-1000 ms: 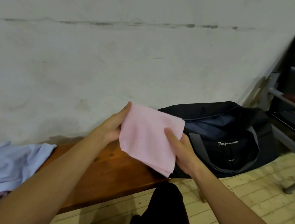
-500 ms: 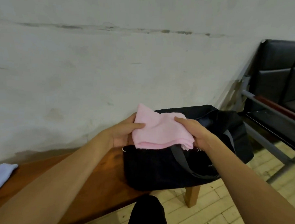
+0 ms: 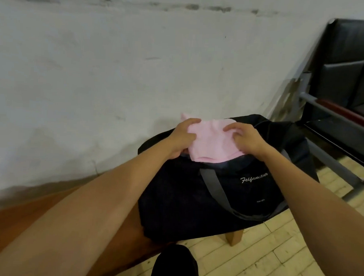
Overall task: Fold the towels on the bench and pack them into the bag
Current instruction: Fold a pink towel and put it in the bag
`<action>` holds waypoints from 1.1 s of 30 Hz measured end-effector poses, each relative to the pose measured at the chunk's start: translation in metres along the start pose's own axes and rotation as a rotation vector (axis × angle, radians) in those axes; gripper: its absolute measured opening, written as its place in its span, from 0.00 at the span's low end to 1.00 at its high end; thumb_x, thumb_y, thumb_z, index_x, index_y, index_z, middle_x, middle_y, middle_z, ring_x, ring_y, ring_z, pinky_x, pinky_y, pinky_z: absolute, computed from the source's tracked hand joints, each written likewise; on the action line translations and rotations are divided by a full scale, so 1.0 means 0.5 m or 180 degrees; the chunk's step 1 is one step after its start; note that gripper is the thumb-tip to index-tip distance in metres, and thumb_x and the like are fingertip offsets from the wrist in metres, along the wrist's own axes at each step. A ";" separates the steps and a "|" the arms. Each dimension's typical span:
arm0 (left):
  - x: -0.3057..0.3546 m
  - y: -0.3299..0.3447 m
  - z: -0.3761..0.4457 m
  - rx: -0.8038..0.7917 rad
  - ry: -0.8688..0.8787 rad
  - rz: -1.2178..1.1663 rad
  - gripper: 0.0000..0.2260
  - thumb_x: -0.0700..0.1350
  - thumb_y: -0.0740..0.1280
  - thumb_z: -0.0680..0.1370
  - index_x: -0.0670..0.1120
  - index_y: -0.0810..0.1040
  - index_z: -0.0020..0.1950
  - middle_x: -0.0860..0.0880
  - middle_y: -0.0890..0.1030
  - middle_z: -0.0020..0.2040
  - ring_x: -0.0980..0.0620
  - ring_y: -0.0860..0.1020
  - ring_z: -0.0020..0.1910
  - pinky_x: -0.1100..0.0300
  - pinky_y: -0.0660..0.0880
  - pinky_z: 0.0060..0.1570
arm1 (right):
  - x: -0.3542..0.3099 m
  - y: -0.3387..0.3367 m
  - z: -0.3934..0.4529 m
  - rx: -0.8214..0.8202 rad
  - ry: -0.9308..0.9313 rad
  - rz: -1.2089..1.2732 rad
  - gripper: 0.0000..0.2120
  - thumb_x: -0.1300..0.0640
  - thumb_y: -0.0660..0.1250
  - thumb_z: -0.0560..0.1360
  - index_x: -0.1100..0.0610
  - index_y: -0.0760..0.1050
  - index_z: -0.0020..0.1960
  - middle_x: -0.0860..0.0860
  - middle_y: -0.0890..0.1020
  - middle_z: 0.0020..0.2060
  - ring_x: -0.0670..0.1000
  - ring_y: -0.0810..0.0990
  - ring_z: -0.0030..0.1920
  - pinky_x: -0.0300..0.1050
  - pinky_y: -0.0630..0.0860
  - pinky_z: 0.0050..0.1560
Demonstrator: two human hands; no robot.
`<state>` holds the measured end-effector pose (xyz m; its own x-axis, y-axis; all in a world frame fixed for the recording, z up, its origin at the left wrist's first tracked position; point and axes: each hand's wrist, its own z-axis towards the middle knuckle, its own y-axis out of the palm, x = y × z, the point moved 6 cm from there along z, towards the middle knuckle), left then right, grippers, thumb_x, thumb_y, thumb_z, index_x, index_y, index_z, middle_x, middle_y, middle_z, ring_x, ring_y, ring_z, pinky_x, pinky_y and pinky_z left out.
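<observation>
The folded pink towel (image 3: 212,143) is sitting at the open top of the black bag (image 3: 195,201), partly inside. The left hand (image 3: 182,135) is pinching its left side with curled fingers. The right hand (image 3: 244,138) is gripping its right side. The bag is resting on the wooden bench (image 3: 10,230), next to the white wall (image 3: 117,72).

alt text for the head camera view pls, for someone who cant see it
Two bare hands, left hand and right hand, hold a folded pink towel at the open top of a black bag. The bag sits on the end of a wooden bench against a white wall.
</observation>
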<state>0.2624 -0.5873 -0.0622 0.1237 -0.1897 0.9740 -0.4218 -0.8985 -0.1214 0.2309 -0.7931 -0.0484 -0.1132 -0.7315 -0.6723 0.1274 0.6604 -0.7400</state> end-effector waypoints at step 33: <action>-0.161 0.138 0.073 -0.1912 -0.1397 0.4108 0.14 0.50 0.67 0.77 0.42 0.75 0.56 0.44 0.75 0.55 0.45 0.76 0.49 0.53 0.75 0.53 | 0.207 0.103 -0.005 -0.2489 0.0958 -0.2631 0.41 0.65 0.59 0.79 0.36 0.41 0.78 0.58 0.55 0.78 0.63 0.68 0.70 0.54 0.69 0.66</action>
<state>0.2562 -0.6484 -0.1561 -0.4064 -0.9069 0.1115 -0.7328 0.2506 -0.6325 0.2232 -0.8344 -0.1564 -0.1195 -0.9859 0.1175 -0.7212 0.0049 -0.6927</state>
